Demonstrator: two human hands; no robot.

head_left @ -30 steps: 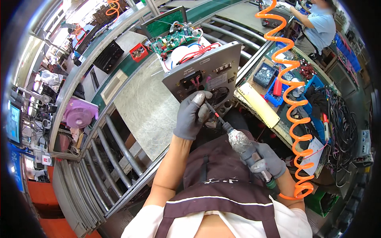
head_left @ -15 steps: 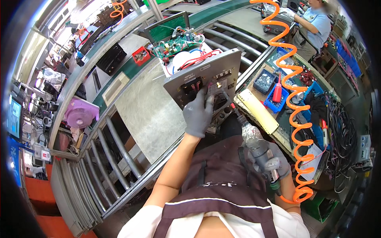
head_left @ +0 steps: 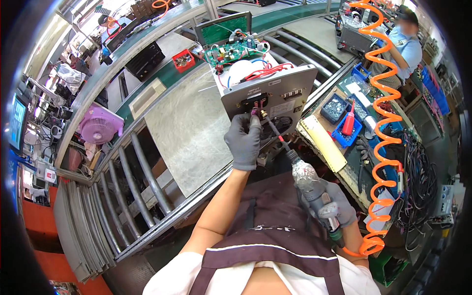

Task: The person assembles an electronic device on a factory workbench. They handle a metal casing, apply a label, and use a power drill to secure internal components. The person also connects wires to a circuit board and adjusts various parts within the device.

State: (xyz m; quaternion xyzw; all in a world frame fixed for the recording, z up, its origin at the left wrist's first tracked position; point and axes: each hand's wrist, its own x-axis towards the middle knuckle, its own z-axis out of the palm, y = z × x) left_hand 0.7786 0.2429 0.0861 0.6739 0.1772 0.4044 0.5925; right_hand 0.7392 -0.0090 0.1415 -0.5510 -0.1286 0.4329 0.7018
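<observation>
My right hand (head_left: pixel 339 205), in a grey glove, is wrapped round an air screwdriver (head_left: pixel 307 179). Its long bit slants up to a brass-coloured screw or post on the grey metal panel (head_left: pixel 300 81) of an electrical unit. Also gloved, my left hand (head_left: pixel 244 140) is closed at the panel, its fingertips pinching a small reddish wire end (head_left: pixel 254 111) just below the dark input socket (head_left: pixel 256 102). Behind the panel, a green circuit board (head_left: pixel 236 52) and red wires (head_left: pixel 268 71) sit on the unit's open chassis.
An orange coiled hose (head_left: pixel 386 128) hangs at the right and joins the screwdriver. Blue bins of screws (head_left: pixel 334 108), a red bottle (head_left: pixel 348 123) and a yellow strip (head_left: pixel 322 143) lie on the side bench. Rollers (head_left: pixel 147 172) run left; a co-worker (head_left: pixel 405 42) is at far right.
The screwdriver bit has moved from the panel's lower part up to the brass-coloured piece. My left fingers have drawn together at the wire end. The view has shifted slightly.
</observation>
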